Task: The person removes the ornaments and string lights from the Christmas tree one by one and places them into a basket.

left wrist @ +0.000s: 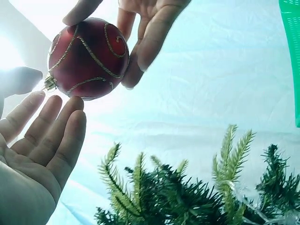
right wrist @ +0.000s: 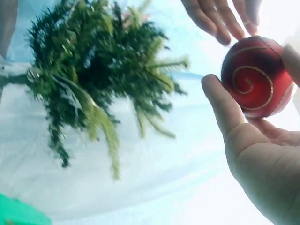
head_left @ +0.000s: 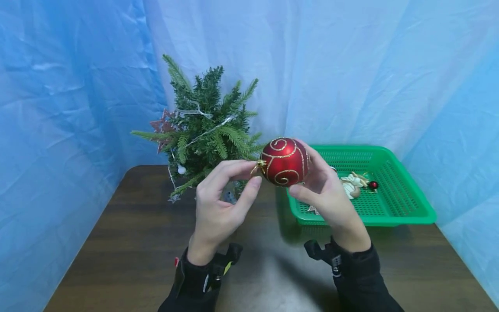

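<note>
Bauble point(head_left: 285, 162) points its capped end point(head_left: 262, 163) toward the left hand point(head_left: 222, 204), which pinches its gold loop point(head_left: 254, 169), while the right hand point(head_left: 332, 196) grips its opposite side.

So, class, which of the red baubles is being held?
The big bauble with gold swirls: the right hand grips it and the left hand pinches its loop. The small bauble lies in the basket.
</note>
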Demonstrator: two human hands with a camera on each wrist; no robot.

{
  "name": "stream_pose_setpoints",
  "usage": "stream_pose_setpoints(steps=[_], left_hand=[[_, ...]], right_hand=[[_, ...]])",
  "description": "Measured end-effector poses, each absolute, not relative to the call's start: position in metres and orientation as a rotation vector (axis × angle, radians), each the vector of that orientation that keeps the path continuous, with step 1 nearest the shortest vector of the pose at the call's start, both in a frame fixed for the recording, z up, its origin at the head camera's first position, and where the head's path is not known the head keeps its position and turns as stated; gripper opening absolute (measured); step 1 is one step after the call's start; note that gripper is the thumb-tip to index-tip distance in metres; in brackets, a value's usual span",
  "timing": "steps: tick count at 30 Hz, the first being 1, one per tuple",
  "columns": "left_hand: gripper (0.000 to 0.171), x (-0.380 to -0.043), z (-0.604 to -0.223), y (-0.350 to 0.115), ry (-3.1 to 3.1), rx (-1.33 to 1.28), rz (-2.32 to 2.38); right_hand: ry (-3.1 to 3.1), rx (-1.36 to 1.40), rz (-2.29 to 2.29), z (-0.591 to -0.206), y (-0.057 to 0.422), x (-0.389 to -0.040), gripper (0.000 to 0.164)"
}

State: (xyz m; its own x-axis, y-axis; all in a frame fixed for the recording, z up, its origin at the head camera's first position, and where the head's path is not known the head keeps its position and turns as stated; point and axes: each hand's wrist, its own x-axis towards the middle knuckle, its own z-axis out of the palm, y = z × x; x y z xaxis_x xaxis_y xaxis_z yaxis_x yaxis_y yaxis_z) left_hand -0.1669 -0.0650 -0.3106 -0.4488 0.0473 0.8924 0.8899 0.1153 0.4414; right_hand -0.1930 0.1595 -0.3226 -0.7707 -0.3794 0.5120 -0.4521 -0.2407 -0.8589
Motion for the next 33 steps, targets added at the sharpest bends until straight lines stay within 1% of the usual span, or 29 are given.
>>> stream_pose_setpoints(steps=[7, 12, 18, 25, 33], left_hand=[[0.023, -0.173, -0.322, -0.06, -1.668, -0.922, -1.462], [0.026, -0.177, -0.33, -0.055, -1.707, -0.895, -1.487], [0.026, -0.18, -0.334, -0.052, -1.723, -0.885, -1.47], [0.019, -0.188, -0.338, -0.053, -1.745, -0.834, -1.435], [0.014, -0.196, -0.347, -0.053, -1.803, -0.787, -1.393]], right_hand=[[-1.96, 1.066, 2.156, -0.319, 0.173, -0.196, 0.09], [-1.987, 1.077, 2.112, -0.319, 0.179, -0.198, 0.092], [-1.998, 1.071, 2.094, -0.322, 0.185, -0.198, 0.091], [-2.035, 1.095, 2.043, -0.324, 0.185, -0.201, 0.089], [-2.099, 0.953, 2.069, -0.325, 0.183, -0.205, 0.08]])
